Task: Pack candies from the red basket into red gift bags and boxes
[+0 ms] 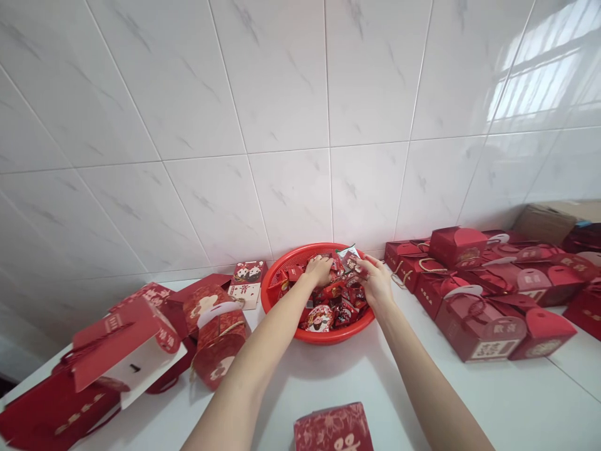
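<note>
A round red plastic basket (319, 338) stands against the tiled wall, filled with small red-wrapped packets. My left hand (320, 269) reaches into it among the packets, fingers bent down; what they touch is hidden. At the basket's right rim, my right hand (375, 279) pinches a small packet (350, 258) with a white and green edge. Below the basket, a red patterned box (334, 429) with pale flowers is partly cut off by the bottom of the view.
Red gift boxes with cord handles (483, 319) crowd the right side, a brown carton (547, 222) behind them. More red boxes and bags (126, 357) lie at the left. A patterned flat box (246, 285) is beside the basket on the white table (323, 382).
</note>
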{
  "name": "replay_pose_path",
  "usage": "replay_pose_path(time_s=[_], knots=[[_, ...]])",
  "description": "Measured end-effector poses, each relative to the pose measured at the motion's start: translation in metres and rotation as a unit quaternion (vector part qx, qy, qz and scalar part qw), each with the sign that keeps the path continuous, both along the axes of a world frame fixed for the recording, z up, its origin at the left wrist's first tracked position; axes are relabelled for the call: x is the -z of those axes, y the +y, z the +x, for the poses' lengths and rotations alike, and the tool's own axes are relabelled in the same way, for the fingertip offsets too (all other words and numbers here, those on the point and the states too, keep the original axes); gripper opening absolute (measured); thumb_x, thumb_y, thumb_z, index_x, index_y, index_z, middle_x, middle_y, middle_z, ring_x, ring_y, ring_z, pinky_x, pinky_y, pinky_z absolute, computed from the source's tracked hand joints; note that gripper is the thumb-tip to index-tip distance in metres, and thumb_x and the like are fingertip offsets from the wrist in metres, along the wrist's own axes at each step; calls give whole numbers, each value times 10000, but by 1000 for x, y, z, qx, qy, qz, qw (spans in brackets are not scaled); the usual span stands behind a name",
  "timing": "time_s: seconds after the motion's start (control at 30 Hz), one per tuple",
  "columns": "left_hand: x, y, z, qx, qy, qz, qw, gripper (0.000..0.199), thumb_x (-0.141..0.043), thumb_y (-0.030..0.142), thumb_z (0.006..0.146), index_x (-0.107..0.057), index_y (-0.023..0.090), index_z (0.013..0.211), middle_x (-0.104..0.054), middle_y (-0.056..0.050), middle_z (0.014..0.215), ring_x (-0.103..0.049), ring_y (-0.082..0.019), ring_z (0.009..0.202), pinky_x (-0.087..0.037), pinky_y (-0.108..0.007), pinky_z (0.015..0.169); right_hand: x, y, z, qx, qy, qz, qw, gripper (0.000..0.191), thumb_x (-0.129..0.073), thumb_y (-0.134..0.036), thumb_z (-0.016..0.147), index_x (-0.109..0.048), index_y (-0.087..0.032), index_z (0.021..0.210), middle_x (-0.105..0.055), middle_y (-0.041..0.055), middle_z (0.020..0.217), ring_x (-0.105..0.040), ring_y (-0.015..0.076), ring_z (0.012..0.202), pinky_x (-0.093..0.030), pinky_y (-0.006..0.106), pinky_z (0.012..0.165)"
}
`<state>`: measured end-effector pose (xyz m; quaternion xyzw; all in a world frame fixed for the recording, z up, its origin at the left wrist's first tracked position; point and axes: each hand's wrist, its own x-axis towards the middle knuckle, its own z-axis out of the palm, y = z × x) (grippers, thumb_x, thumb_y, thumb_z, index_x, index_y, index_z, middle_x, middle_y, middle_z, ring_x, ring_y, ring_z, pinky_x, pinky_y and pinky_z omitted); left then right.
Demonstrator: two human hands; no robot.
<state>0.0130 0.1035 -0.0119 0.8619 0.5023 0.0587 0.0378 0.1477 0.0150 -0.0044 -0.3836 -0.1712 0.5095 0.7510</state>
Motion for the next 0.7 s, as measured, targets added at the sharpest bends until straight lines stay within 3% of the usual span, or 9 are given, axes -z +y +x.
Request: replay_pose_path(time_s=[0.13,0.3,0.43,0.6,0.7], knots=[[0,0,3,-22,27,6,999,375,-671,227,801,-652,171,1172,-639,-167,1312,-513,-344,1278,-404,-484,1067,-2,-2,-1,-16,-13,3,1000,440,-801,-203,417,-612,-201,814,-704,-11,686,-597,131,574,-443,214,470],[-3,-3,2,-42,-8,16,999,125,-749,259,741,-713,194,841,-723,-141,1101,-571,-359,1178,-401,-491,1036,-1,-3,-1,-28,-27,8,999,410,-821,-202,417,-630,-203,780,-689,-23,669,-601,133,566,-457,224,479],[-9,-4,-2,-59,-104,38,992,162,-784,317,721,-673,199,730,-726,-135,1014,-590,-357,1136,-401,-467,1013,1,-2,-1,-31,-31,12,999,418,-833,-214,427,-624,-211,790,-682,-25,657,-610,142,567,-453,231,481],[-18,-3,-9,-71,-262,13,962,137,-720,248,737,-634,180,818,-720,-54,843,-657,-227,805,-483,-318,757,1,-2,-1,-37,-27,18,999,415,-834,-225,422,-630,-214,783,-697,-14,690,-615,152,585,-456,243,495],[-21,-8,-12,-64,-349,-8,935,213,-710,258,748,-623,167,920,-735,-51,929,-665,-198,826,-485,-276,733,-2,-4,-2,-44,-17,22,999,382,-840,-249,425,-635,-209,745,-679,-25,669,-576,132,563,-439,234,484]])
